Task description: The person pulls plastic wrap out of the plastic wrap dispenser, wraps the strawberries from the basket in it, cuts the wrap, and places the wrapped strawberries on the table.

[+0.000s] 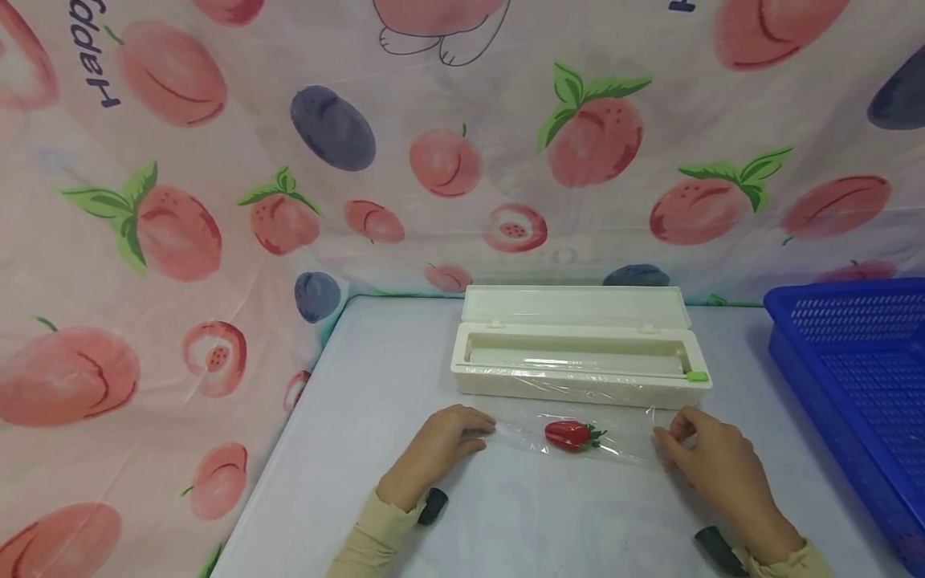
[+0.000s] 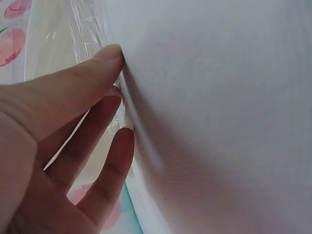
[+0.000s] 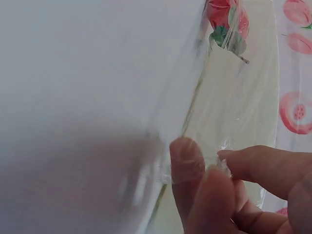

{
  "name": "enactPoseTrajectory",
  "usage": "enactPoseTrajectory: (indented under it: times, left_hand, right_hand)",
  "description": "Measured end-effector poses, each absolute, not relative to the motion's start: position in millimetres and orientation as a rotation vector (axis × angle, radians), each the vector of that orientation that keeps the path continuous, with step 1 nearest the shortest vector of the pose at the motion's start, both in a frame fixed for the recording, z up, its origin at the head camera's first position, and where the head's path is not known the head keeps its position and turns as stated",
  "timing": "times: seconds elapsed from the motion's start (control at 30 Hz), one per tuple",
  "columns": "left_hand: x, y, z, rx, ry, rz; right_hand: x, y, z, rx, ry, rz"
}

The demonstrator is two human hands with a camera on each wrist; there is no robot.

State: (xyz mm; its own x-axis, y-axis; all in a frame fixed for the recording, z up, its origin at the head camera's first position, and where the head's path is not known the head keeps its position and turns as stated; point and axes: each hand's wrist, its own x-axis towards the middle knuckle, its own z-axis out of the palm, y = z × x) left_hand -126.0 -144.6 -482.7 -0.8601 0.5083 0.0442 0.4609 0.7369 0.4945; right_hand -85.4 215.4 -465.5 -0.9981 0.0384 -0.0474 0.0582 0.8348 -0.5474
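Note:
A red strawberry (image 1: 569, 435) with green leaves lies in clear plastic wrap (image 1: 629, 449) in front of a cream cling film dispenser box (image 1: 578, 387). My left hand (image 1: 442, 449) pinches the left end of the wrap between thumb and fingers; the left wrist view shows the film (image 2: 92, 29) at the fingertips. At the right end, my right hand (image 1: 711, 457) pinches the film's other edge, bunched at the fingertips in the right wrist view. There the strawberry (image 3: 228, 22) shows through the film. Film also stretches over the box front.
The dispenser's lid (image 1: 574, 305) stands open at the back, with a green slider (image 1: 697, 376) on its cutter rail. A blue plastic basket (image 1: 853, 401) sits at the right. Fruit-patterned cloth (image 1: 448, 96) hangs behind the white table (image 1: 549, 530).

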Motion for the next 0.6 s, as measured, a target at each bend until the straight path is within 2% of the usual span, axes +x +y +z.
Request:
enactPoseTrajectory:
  times: [0.4, 0.5, 0.6]
  left_hand:
    - [-127.1, -142.5, -483.1, 0.897, 2.912, 0.707]
    - [-126.3, -141.8, -483.0, 0.891, 2.926, 0.68]
    - [-125.2, -140.3, -482.6, 0.88, 2.937, 0.658]
  right_hand:
    - [-79.6, 220.4, -462.3, 0.071, 3.126, -0.813]
    - [-79.7, 214.7, -459.3, -0.062, 3.199, -0.803]
    - [-80.1, 209.2, -460.5, -0.33, 3.238, -0.721]
